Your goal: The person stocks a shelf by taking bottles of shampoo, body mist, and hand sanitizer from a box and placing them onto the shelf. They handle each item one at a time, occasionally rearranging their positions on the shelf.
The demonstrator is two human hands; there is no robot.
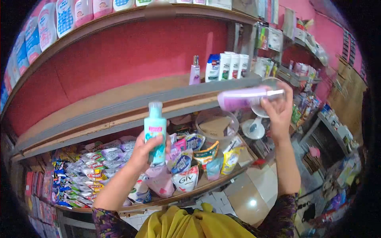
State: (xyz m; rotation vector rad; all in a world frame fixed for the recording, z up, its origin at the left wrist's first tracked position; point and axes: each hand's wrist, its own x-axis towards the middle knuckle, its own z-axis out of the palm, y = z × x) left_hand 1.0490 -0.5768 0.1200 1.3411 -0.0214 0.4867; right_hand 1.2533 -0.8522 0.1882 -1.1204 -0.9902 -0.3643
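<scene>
My left hand point(143, 152) is wrapped around a turquoise bottle point(155, 123) with a clear-looking cap and a pink label, held nearly upright in front of the shelf. My right hand point(280, 117) grips a lilac bottle point(240, 98) by its silver-capped end. This one lies almost level, its base pointing left, and is slightly blurred. Beyond the hands, on the middle shelf point(131, 89), stand a small purple spray bottle point(195, 73) and several shampoo bottles point(224, 66), mostly white.
Below are sachets point(94, 166) in rows and several refill pouches point(185, 178). A clear round tub point(217, 123) and a small white fan point(254, 127) sit right of them. Baby-product bottles point(47, 27) line the upper shelf. More stocked shelves point(303, 77) stand at right.
</scene>
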